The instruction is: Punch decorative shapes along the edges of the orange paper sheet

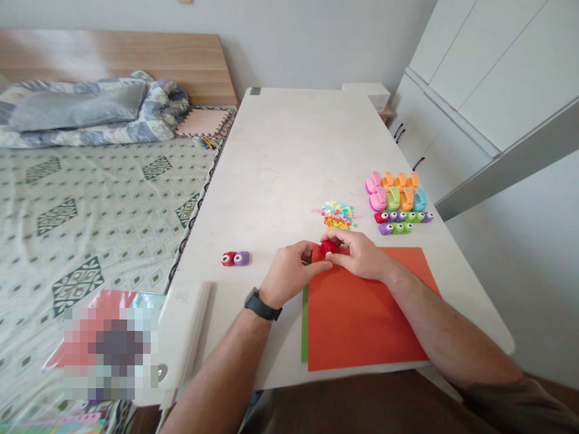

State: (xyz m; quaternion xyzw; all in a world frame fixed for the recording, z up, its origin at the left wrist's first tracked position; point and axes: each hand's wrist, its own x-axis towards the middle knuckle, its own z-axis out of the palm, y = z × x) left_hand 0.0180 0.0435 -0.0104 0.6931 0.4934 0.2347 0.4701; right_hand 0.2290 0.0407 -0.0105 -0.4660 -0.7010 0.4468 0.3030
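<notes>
A small red craft punch (pixel 326 246) sits at the upper left corner of an orange sheet of paper (pixel 366 319). My right hand (pixel 359 256) has its fingers and thumb closed around the punch. With thumb and fingers, my left hand (pixel 294 268) pinches the sheet's corner just left of the punch. A green sheet (pixel 304 325) lies under the orange one, showing along its left side. Just beyond my hands is a loose pile of small colourful paper cut-outs (pixel 338 216). Whether the paper is inside the punch's slot is hidden by my fingers.
Several larger punches (pixel 393 191) stand in rows at the right, with small punches (pixel 402 217) in front. Two more small punches (pixel 235 258) lie left of my hands. A white laminator-like device (pixel 183 331) occupies the white table's (pixel 294 144) left edge, beside a bed (pixel 113 199).
</notes>
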